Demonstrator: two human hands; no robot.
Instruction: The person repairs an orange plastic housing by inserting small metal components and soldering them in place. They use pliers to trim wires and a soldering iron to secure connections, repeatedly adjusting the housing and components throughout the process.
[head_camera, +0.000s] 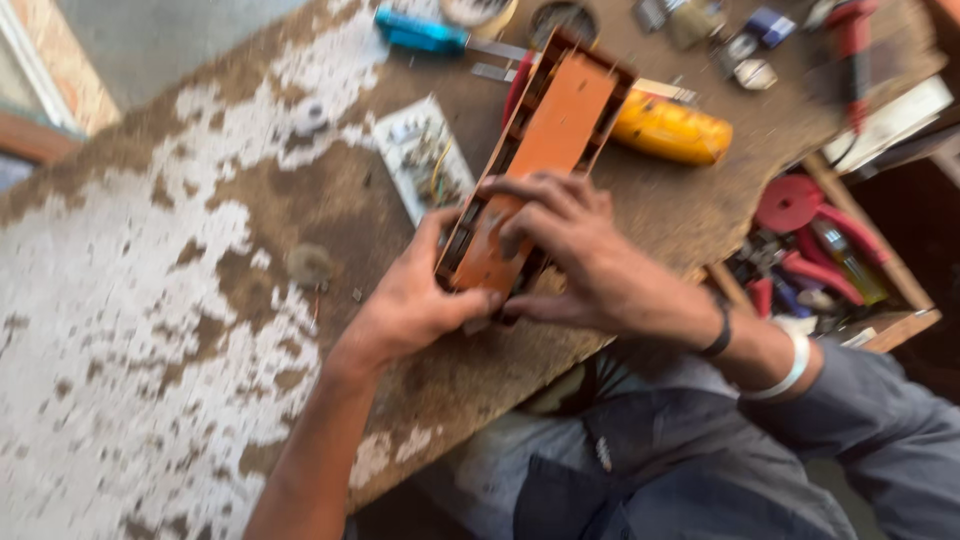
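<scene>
A long orange box-shaped casing (560, 120) with dark parts along its sides lies lengthwise on the worn wooden bench (200, 220). My left hand (415, 300) grips its near end from the left, thumb against the side. My right hand (570, 245) lies over the same near end from the right, fingers spread across the top. A dark band and a white band sit on my right wrist.
A small circuit board with wires (422, 160) lies left of the casing. Behind it are a yellow tool (672, 128), a blue-handled screwdriver (425, 32) and small metal parts. An open drawer (820, 250) at right holds red-handled tools.
</scene>
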